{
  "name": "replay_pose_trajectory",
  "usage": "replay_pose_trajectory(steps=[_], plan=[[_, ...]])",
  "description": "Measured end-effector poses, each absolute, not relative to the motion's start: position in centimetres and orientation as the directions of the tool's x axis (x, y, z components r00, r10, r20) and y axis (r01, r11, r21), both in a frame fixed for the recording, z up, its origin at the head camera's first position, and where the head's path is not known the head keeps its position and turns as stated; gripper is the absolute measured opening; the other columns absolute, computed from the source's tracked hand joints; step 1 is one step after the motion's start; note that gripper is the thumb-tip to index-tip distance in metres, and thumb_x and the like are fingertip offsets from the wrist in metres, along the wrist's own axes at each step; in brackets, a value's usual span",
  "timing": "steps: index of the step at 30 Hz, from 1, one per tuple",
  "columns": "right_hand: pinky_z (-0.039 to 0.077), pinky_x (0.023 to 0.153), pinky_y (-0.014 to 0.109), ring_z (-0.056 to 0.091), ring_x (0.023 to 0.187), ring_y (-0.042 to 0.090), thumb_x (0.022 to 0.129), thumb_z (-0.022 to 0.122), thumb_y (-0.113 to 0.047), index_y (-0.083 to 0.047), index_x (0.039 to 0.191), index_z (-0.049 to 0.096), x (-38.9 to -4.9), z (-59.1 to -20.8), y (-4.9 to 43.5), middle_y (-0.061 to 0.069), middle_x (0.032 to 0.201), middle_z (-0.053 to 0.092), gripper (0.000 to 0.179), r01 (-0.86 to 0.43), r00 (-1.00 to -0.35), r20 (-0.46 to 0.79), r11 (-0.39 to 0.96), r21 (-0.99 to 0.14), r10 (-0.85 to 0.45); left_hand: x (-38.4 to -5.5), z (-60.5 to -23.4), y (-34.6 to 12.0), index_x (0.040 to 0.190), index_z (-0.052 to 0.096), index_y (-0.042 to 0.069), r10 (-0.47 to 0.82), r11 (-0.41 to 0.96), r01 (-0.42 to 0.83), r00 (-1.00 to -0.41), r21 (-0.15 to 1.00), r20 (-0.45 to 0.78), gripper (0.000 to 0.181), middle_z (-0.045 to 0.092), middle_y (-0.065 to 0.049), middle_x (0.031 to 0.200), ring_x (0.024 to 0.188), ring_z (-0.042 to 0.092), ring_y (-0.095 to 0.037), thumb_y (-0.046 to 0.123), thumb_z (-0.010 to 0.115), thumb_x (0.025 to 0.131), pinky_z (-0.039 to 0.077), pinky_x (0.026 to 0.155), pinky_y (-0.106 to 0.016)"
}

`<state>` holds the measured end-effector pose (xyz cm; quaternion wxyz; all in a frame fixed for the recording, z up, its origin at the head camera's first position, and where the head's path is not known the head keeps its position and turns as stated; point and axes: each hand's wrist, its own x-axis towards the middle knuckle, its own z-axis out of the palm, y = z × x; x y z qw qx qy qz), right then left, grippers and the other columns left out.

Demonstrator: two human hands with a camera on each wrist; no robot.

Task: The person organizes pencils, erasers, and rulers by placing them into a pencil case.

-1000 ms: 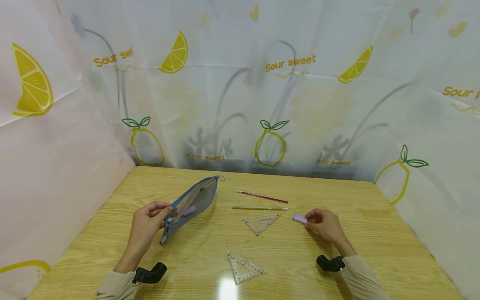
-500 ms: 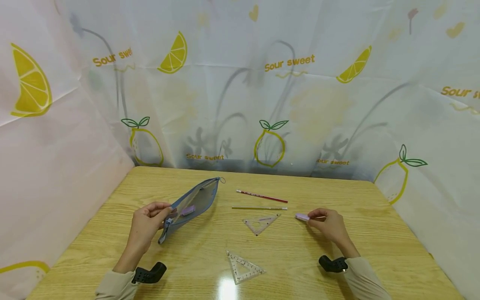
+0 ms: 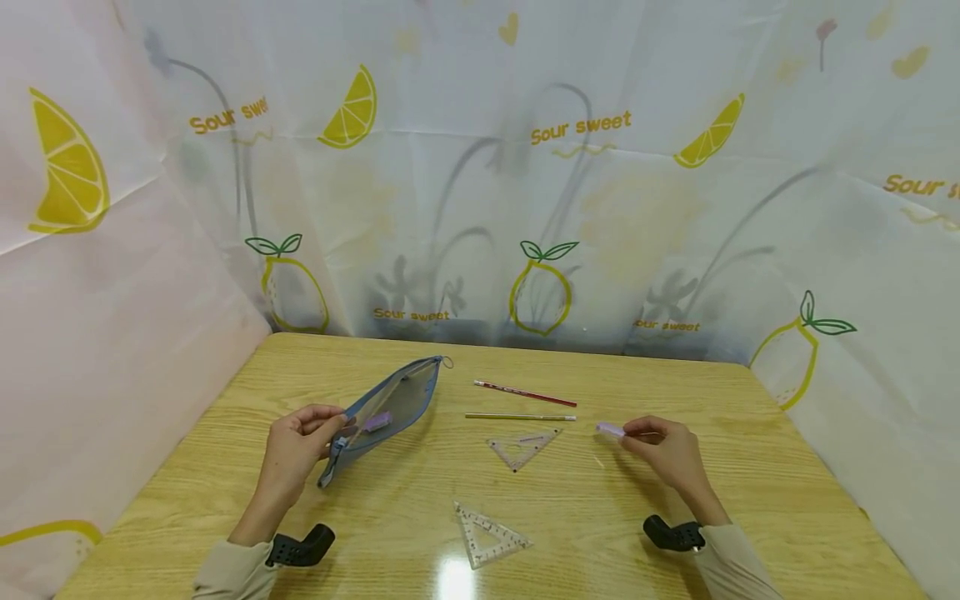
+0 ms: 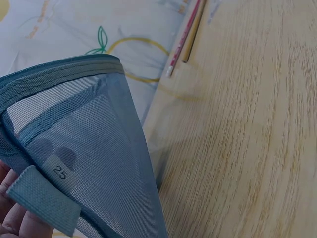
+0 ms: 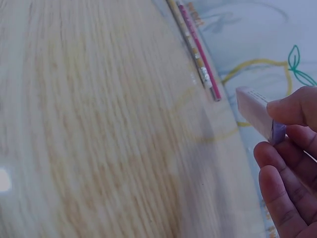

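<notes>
A blue mesh zipper pouch [image 3: 408, 402] tilts above the table at left, its mouth unzipped. My left hand [image 3: 294, 446] grips its near end between thumb and fingers. Inside the pouch lies a purple eraser [image 3: 377, 422]. In the left wrist view, the mesh [image 4: 109, 129] and a tag marked 25 [image 4: 60, 172] hide part of that hand. On the right, my right hand [image 3: 666, 454] pinches a second light purple eraser [image 3: 609, 429] by one end, just above the table. The right wrist view shows the thumb on top of this eraser [image 5: 255, 113] and fingers beneath.
Between the hands lie a red pencil [image 3: 525, 392], a gold pencil [image 3: 520, 416] and a clear set square [image 3: 521, 450]. Another clear set square [image 3: 487, 536] lies nearer the front. A lemon-print curtain [image 3: 450, 208] closes off the back and sides of the wooden table [image 3: 420, 517].
My right hand has drifted slightly to the right with the eraser, which now lies at a different angle. My left hand and the pouch have barely moved.
</notes>
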<state>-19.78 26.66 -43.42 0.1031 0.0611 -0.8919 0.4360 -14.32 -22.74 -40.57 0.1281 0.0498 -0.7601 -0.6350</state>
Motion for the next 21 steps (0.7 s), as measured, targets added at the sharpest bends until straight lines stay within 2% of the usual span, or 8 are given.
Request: replay_pose_trajectory(steps=[10, 21], plan=[[0.053, 0.069, 0.025, 0.068, 0.082, 0.008, 0.084, 0.078, -0.018, -0.001, 0.102, 0.072, -18.9, -42.7, 26.6, 0.014, 0.104, 0.069, 0.026, -0.168, -0.98, 0.198, 0.486, -0.857, 0.01, -14.3, -40.8, -22.9, 0.109, 0.063, -0.012, -0.236, 0.196, 0.092, -0.962, 0.976, 0.138, 0.026, 0.073, -0.003, 0.088, 0.078, 0.069, -0.013, 0.011, 0.063, 0.096, 0.055, 0.059, -0.028], [0.053, 0.071, 0.023, 0.067, 0.085, 0.007, 0.085, 0.078, -0.016, 0.002, 0.104, 0.071, -17.9, -41.8, 26.0, 0.017, 0.109, 0.066, 0.027, -0.178, -0.98, 0.2, 0.439, -0.881, 0.005, -14.3, -40.5, -22.7, 0.108, 0.064, -0.011, -0.238, 0.171, 0.086, -0.963, 0.981, 0.126, 0.025, 0.073, -0.003, 0.087, 0.076, 0.068, -0.012, 0.011, 0.064, 0.095, 0.054, 0.058, -0.027]])
